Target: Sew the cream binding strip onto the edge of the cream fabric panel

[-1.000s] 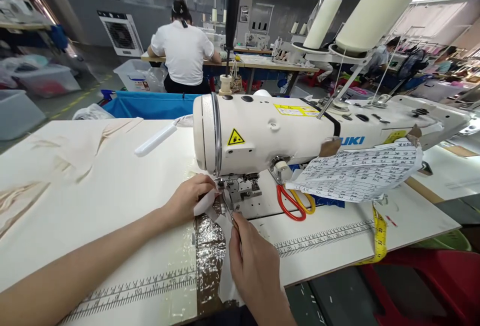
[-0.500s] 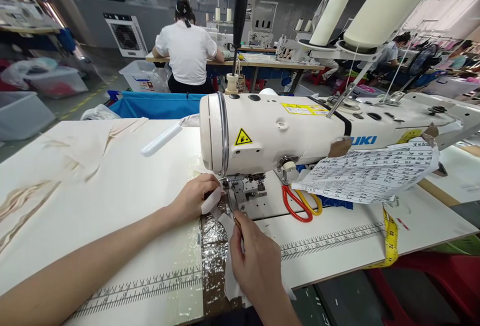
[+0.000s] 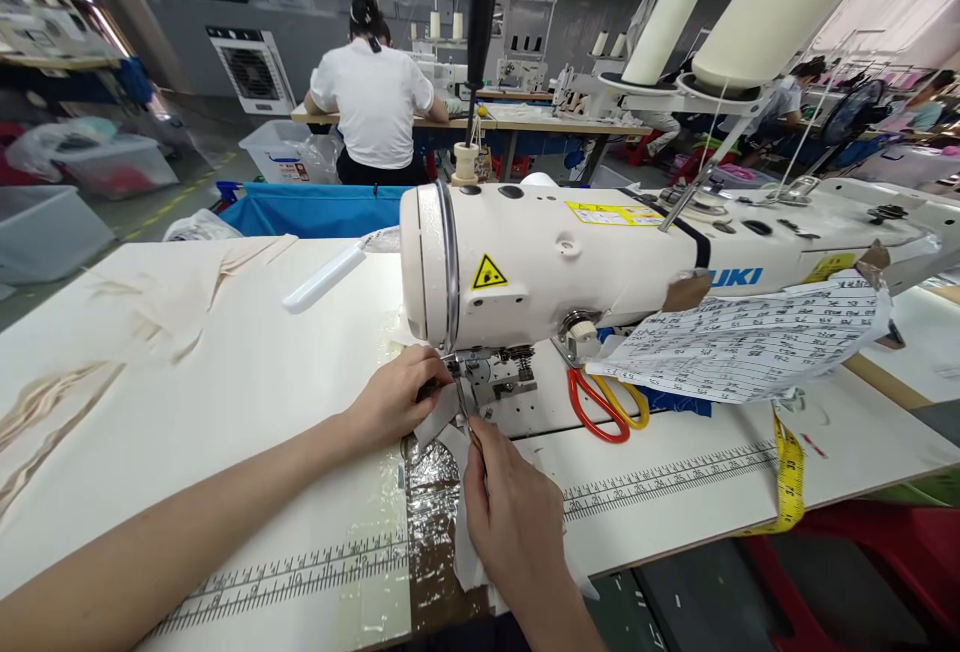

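Observation:
My left hand [image 3: 399,394] is closed on a narrow white fabric strip [image 3: 438,418], right beside the needle area of the white sewing machine [image 3: 525,242]. My right hand [image 3: 516,507] grips slim metal tweezers [image 3: 466,404], their tips pointing up to the cloth under the machine head. More of the white fabric hangs below the right hand's fingers, over the shiny taped strip [image 3: 433,502] at the table edge. The exact contact between tweezer tips, cloth and needle is too small to make out.
Scissors with red and yellow handles [image 3: 600,417] lie right of the needle area. A paper sheet with writing [image 3: 750,337] hangs on the machine. A yellow tape measure [image 3: 789,472] drapes over the front edge. Pale cloth pieces [image 3: 45,402] lie left. A person in white [image 3: 373,107] sits ahead.
The white strip by my left fingers has shifted slightly right and down. Both hands stay near the needle, the left hand a little further right; the view has drifted slightly.

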Tool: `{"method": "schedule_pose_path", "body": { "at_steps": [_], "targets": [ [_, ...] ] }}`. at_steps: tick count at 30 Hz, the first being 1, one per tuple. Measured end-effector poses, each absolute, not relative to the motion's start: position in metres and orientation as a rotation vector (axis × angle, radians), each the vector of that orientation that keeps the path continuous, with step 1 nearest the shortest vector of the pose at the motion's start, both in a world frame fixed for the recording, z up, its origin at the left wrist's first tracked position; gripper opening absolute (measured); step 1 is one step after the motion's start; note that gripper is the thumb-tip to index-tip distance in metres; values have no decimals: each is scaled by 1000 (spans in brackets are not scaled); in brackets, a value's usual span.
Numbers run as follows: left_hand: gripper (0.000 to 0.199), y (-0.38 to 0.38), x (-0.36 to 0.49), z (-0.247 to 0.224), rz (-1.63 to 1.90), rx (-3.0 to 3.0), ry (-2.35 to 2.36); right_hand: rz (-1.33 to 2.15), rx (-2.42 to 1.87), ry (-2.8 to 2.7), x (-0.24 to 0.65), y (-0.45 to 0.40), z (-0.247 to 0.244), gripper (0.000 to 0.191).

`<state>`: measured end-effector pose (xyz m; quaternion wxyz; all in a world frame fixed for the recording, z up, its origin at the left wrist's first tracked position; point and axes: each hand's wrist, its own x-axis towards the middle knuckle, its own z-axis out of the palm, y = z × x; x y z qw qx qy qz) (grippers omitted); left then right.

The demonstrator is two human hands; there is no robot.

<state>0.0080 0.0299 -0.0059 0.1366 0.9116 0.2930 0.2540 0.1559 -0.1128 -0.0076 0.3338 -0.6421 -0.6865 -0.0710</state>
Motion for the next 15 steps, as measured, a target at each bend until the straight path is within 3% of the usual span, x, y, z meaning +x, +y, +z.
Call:
{"method": "schedule_pose_path", "body": {
  "at_steps": [15],
  "targets": [
    [14,32,5,-6,927,2681,616,-235,-1722,-1765,153,-111,-5,39]
  ]
}}
